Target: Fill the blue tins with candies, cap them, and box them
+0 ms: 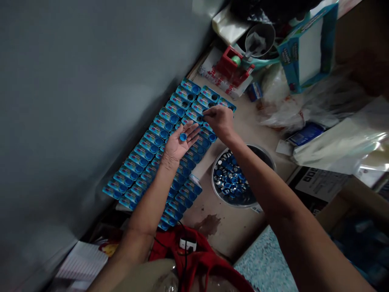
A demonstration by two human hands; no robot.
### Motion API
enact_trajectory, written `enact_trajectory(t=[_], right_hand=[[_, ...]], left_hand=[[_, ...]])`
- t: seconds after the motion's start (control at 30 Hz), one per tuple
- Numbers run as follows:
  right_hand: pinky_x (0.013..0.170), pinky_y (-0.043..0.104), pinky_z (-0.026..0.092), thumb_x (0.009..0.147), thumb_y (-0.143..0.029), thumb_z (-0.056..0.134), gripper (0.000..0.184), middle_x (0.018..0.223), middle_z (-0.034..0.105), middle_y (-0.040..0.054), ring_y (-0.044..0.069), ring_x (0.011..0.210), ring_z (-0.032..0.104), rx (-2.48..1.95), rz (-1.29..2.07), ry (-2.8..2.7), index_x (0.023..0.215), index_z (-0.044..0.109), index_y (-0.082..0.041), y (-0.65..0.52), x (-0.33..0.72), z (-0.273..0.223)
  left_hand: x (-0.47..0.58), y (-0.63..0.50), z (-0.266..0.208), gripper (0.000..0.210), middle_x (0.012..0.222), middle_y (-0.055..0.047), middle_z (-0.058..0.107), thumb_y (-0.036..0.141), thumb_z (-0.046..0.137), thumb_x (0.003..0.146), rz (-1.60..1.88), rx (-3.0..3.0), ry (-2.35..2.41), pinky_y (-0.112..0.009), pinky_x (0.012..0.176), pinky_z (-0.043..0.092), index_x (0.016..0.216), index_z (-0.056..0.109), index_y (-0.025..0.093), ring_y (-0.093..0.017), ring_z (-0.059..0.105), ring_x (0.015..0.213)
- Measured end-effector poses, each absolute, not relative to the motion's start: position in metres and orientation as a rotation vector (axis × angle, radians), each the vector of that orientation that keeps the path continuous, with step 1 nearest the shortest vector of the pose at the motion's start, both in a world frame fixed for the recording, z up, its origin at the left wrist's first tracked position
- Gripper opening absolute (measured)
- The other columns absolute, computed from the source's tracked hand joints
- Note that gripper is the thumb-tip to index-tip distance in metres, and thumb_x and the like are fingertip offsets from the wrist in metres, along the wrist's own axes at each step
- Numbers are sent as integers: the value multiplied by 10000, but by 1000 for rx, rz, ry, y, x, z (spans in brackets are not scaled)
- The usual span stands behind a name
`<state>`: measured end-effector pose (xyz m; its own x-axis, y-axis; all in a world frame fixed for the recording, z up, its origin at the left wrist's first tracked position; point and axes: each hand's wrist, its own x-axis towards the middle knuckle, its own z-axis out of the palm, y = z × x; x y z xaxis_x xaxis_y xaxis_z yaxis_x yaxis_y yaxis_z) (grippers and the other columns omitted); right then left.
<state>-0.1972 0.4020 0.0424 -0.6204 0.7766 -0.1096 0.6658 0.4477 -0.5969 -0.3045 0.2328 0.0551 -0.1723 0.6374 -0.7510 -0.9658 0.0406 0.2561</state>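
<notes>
Palm up, my left hand (180, 144) has its fingers spread, and a small round blue cap (182, 137) rests in it. Over the upper right part of the rows, my right hand (220, 121) is closed in a pinch; what its fingertips hold is too small to make out. Beneath both hands lie rows of small blue printed packs (153, 140), each with a round spot at one end. Many spots are filled with blue, while several near my right hand show dark openings. A metal bowl (213, 184) of loose blue and silvery caps stands below my right forearm.
A grey wall (75, 81) runs along the left. Beyond the packs are a red tape dispenser (228, 65), a strainer (260, 39) and a blue open box (334, 24). Plastic bags (282, 99) lie at right. Red cloth (170, 243) is near my body.
</notes>
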Motion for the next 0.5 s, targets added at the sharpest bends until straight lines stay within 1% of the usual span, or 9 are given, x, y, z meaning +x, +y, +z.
enact_trajectory(t=[0.13, 0.23, 0.33, 0.4, 0.5], right_hand=[[839, 355, 542, 818, -108, 699, 187, 1014, 814, 63, 262, 961, 741, -1296, 738, -2760, 893, 820, -229, 407, -222, 41], [817, 353, 523, 836, -158, 796, 138, 1059, 807, 74, 290, 1016, 737, -1406, 655, -2951, 953, 787, -230, 415, -234, 48], [816, 343, 510, 817, -235, 906, 255, 1119, 800, 88, 291, 1038, 732, -1512, 612, -3043, 1028, 763, -219, 427, -243, 58], [813, 342, 509, 829, -229, 916, 262, 1132, 802, 93, 282, 1026, 727, -1542, 599, -3047, 1038, 758, -222, 428, -246, 67], [818, 353, 516, 875, -178, 876, 201, 1113, 805, 86, 287, 1030, 727, -1514, 587, -3029, 1036, 771, -234, 408, -241, 82]], left_hand=[[-315, 229, 59, 403, 1272, -76, 867, 350, 471, 1185, 1569, -456, 893, -452, 1281, 541, 1409, 776, 211, -250, 738, 1419], [-319, 229, 58, 429, 1328, -71, 853, 374, 451, 1198, 1574, -439, 867, -440, 1298, 522, 1440, 765, 210, -248, 700, 1472], [-320, 230, 57, 464, 1416, -84, 819, 410, 440, 1204, 1568, -435, 842, -439, 1310, 503, 1503, 734, 212, -255, 648, 1531], [-320, 228, 58, 490, 1462, -97, 796, 436, 429, 1209, 1572, -440, 833, -428, 1307, 501, 1525, 718, 198, -261, 624, 1555], [-322, 222, 63, 513, 1500, -114, 774, 451, 417, 1212, 1581, -480, 856, -404, 1291, 513, 1526, 710, 170, -264, 631, 1547]])
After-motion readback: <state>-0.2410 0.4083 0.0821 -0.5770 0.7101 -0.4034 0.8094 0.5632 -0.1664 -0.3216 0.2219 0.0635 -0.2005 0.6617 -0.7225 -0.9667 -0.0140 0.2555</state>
